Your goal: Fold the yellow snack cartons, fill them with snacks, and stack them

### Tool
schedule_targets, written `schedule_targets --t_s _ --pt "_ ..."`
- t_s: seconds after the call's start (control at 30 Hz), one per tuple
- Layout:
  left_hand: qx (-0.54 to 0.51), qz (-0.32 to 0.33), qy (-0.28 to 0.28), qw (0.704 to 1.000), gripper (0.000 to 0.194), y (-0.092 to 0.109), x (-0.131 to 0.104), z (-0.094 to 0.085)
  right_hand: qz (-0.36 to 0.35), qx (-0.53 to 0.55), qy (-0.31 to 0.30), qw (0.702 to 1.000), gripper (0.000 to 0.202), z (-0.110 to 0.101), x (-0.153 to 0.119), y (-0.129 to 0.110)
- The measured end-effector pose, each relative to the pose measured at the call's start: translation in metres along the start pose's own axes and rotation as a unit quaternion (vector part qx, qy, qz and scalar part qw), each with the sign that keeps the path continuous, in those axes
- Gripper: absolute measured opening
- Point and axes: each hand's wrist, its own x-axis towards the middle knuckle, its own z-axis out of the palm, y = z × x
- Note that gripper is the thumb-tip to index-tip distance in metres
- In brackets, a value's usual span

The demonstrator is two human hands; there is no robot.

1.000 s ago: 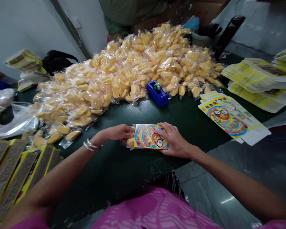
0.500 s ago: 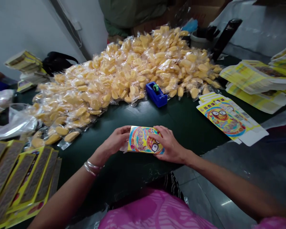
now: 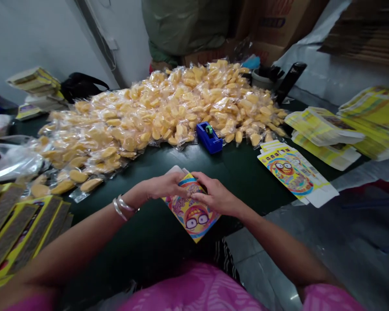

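Observation:
A colourful cartoon box (image 3: pixel 194 214) with a face in glasses lies tilted between my hands, one corner pointing toward me and pale flaps at its far left end. My left hand (image 3: pixel 168 185) grips its upper left side, thumb across the top. From the right, my right hand (image 3: pixel 215 194) holds the upper right edge with its fingers bent over the printed face. The fingertips of both hands nearly meet. Beyond them stands a blue tape dispenser (image 3: pixel 209 137) with a green roll.
A large heap of wrapped yellow pieces (image 3: pixel 168 108) spans the back of the dark table (image 3: pixel 240 172). Flat printed boxes (image 3: pixel 291 170) and yellow stacks (image 3: pixel 327 125) lie at right. Yellow-and-brown packs (image 3: pixel 26 233) fill the near left. Plastic bags (image 3: pixel 13 160) lie at left.
The box has turned from lying crosswise to a diagonal, its face end now pointing toward me. Both hands have shifted to its upper edges. The camera view has tilted up slightly.

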Motion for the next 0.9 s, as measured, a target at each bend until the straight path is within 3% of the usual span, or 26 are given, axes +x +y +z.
schedule_targets --t_s 0.07,0.1,0.2,0.23,0.33,0.47,0.63,0.77,0.9 --pt "0.056 0.041 0.073 0.995 0.019 0.014 -0.011 -0.008 0.019 0.092 0.048 0.994 0.049 0.011 0.005 0.004" --pt "0.075 0.071 0.160 0.982 0.019 0.017 -0.020 -0.012 0.030 0.125 0.080 0.989 0.051 0.020 0.005 0.008" --pt "0.111 0.133 0.458 0.872 0.024 0.002 -0.049 -0.012 0.064 0.196 0.169 0.964 0.059 0.048 -0.006 0.017" --pt "0.088 0.118 0.495 0.856 0.030 -0.009 -0.056 -0.007 0.072 0.213 0.186 0.956 0.062 0.056 -0.011 0.017" --pt "-0.093 0.050 0.413 0.905 0.061 -0.050 -0.064 0.024 0.081 0.240 0.195 0.947 0.068 0.073 -0.027 0.011" --pt "-0.246 0.045 0.416 0.874 0.075 -0.081 -0.063 0.070 0.086 0.252 0.172 0.948 0.068 0.078 -0.046 0.000" --pt "-0.266 0.055 0.425 0.863 0.059 -0.078 -0.070 0.093 0.106 0.243 0.164 0.950 0.065 0.082 -0.066 -0.007" --pt "-0.318 0.057 0.436 0.840 0.061 -0.075 -0.074 0.099 0.091 0.254 0.166 0.948 0.067 0.087 -0.073 -0.010" --pt "-0.298 0.069 0.409 0.860 0.049 -0.079 -0.085 0.103 0.089 0.301 0.169 0.934 0.060 0.088 -0.074 -0.009"
